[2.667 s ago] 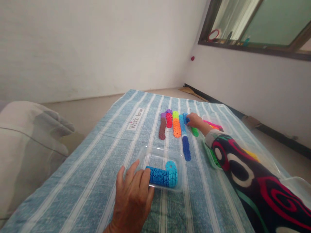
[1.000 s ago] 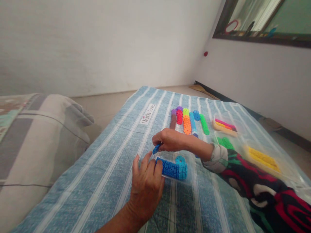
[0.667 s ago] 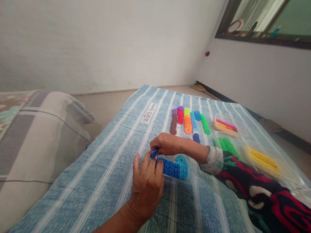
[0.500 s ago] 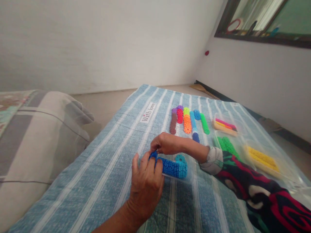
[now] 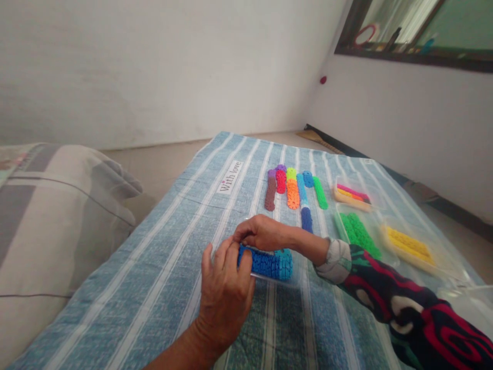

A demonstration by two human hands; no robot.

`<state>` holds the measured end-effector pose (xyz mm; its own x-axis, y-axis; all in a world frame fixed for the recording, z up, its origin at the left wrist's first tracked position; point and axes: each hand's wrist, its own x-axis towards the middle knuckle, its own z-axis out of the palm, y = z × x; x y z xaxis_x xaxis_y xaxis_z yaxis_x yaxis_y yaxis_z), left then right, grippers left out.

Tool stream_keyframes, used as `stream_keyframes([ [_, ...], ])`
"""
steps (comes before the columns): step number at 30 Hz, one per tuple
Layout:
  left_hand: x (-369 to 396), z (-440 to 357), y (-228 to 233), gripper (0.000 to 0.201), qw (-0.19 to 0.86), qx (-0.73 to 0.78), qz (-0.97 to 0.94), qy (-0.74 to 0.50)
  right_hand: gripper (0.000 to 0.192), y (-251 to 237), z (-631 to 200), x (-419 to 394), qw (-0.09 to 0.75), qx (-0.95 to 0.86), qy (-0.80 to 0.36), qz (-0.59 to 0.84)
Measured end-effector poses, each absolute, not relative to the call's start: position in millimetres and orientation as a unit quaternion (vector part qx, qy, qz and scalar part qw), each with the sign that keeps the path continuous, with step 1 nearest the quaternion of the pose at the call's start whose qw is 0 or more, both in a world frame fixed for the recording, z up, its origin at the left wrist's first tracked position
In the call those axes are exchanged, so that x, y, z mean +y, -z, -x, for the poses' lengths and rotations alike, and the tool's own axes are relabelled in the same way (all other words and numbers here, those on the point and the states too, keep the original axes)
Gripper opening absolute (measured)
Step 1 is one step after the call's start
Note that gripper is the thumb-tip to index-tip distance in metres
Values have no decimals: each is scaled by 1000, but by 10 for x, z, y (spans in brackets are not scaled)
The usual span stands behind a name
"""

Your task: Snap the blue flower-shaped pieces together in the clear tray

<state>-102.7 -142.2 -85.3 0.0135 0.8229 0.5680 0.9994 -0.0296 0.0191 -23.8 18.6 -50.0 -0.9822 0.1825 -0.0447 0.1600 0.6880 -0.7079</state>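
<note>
A clear plastic box [image 5: 275,280] lies on the striped cloth, with a packed row of dark blue notched discs [image 5: 262,264] in it. Lighter blue discs [image 5: 285,264] fill its right end. My left hand [image 5: 225,288] is closed around the box's left end, its fingers bent over the discs there. At the far left corner, my right hand [image 5: 264,232] is closed in a pinch beside the left fingertips. Whatever lies between the right fingertips is hidden by the fingers.
Beyond the hands lie rows of coloured discs: brown [image 5: 271,194], red [image 5: 281,182], orange [image 5: 293,195], green [image 5: 319,192] and dark blue [image 5: 306,220]. To the right stand boxes of green discs [image 5: 358,234], yellow discs [image 5: 410,245] and mixed colours [image 5: 352,193]. A covered seat [image 5: 73,205] is at left.
The raised dark blue discs between my fingertips have gone down to the row or behind my fingers. My right hand has shifted slightly left. The whole view has moved a little.
</note>
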Motion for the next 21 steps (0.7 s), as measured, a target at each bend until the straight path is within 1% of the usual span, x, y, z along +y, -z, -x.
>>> stream_keyframes([
  [6,-1416,1049,867,19,206,-667,688,201,25,523,188,174,14,-914,-391,110],
  [9,-1416,1058,870,20,207,-661,692,202,26,466,106,192,9,-928,-355,115],
  [12,-1414,1061,860,21,199,-663,693,204,28,344,-23,204,-22,-957,-260,125],
  [15,-1410,1061,851,20,196,-662,692,209,28,228,-146,191,-98,-977,-118,147],
  [17,-1411,1059,854,21,197,-659,694,215,26,190,-197,173,-144,-977,-45,150],
  [19,-1415,1053,865,23,198,-651,698,226,22,189,-221,153,-162,-976,-8,146],
  [21,-1422,1040,879,26,193,-637,706,243,18,212,-224,136,-157,-977,7,142],
])
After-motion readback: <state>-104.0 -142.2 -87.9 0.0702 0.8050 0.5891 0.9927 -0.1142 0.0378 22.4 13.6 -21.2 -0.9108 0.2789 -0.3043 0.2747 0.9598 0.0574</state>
